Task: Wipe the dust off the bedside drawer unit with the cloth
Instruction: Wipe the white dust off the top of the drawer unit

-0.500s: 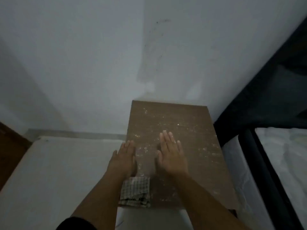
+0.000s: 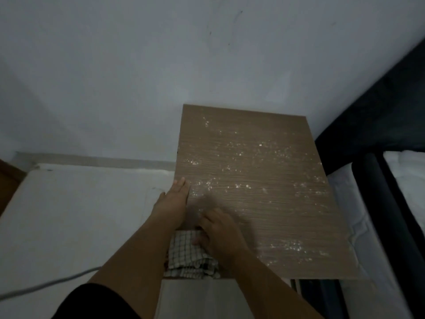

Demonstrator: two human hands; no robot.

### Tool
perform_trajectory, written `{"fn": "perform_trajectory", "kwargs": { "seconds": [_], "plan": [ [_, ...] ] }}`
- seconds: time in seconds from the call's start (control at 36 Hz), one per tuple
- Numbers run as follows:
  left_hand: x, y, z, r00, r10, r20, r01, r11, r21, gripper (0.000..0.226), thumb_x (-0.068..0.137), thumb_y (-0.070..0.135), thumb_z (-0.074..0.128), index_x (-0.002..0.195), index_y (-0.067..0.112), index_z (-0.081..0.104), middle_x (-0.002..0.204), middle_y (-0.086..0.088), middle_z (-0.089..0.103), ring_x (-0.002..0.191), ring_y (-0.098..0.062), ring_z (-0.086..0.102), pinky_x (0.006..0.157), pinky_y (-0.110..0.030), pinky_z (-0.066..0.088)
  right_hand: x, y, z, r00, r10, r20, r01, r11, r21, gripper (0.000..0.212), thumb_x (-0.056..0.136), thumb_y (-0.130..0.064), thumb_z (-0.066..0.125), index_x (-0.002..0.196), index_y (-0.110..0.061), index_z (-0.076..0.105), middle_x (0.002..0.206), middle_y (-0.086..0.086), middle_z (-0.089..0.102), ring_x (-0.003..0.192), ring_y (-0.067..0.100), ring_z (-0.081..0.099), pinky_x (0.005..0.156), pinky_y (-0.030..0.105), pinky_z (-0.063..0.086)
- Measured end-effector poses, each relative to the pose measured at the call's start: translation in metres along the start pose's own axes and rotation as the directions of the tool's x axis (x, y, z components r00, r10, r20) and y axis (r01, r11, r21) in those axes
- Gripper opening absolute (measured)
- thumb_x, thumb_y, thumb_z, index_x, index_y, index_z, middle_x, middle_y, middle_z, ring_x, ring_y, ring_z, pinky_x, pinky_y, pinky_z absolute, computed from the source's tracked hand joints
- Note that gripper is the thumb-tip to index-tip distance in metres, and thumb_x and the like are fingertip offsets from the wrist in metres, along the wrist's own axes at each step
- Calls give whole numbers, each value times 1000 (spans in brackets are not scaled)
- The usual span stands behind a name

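- Step in hand, as far as I can tell: picking up the cloth (image 2: 192, 255), the actual wiping hasn't started since the drawer unit (image 2: 264, 203) top is speckled with white dust pretty much all over
- The cloth is a checked, folded one, lying on the unit's near-left corner, right at the front edge
- Right hand (image 2: 220, 236) is on the cloth's right side, fingers bent down onto the cloth's far edge; looks like it's closing on it, but whether it really has a grip I can't tell, the frame is dim and a bit smeared there
- Left hand (image 2: 176, 201) lies flat along the unit's left edge, just beyond the cloth, fingers straight and pressed together, holding nothing
- Next move, my guess: get a proper handful of cloth, lift or slide it toward the middle of the unit where the dust is thickest, then sweep across; the left hand will have to get out of the way or steady the unit
- Dust also sits near the unit's front-right corner, so one pass won't do it
- Count: one drawer unit, one cloth, two hands, both bare
- Around the unit: a bed (image 2: 404, 180) with white bedding and dark frame just to its right, a pale wall (image 2: 161, 65) behind it, and a grey cable (image 2: 46, 284) on the floor well to its left
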State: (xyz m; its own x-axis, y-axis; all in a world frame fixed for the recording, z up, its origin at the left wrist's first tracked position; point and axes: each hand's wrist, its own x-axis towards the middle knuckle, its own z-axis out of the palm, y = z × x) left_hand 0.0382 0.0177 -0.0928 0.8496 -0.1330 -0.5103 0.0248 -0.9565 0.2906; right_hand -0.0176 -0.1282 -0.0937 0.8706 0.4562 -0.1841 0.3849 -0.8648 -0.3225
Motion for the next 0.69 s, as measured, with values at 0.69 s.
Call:
{"fn": "perform_trajectory", "kwargs": {
  "seconds": [0.69],
  "plan": [
    [77,10,-70,1000,-3,3,2,994,106,106,70,30,80,152,12,14,160,-6,8,149,-25,7,118,-45,20,186,47,-138,967,203,-156,-207,978,-9,29,93,-11,48,120,-9,37,106,14,59,81,24,55,63,31,38]
  ]
}}
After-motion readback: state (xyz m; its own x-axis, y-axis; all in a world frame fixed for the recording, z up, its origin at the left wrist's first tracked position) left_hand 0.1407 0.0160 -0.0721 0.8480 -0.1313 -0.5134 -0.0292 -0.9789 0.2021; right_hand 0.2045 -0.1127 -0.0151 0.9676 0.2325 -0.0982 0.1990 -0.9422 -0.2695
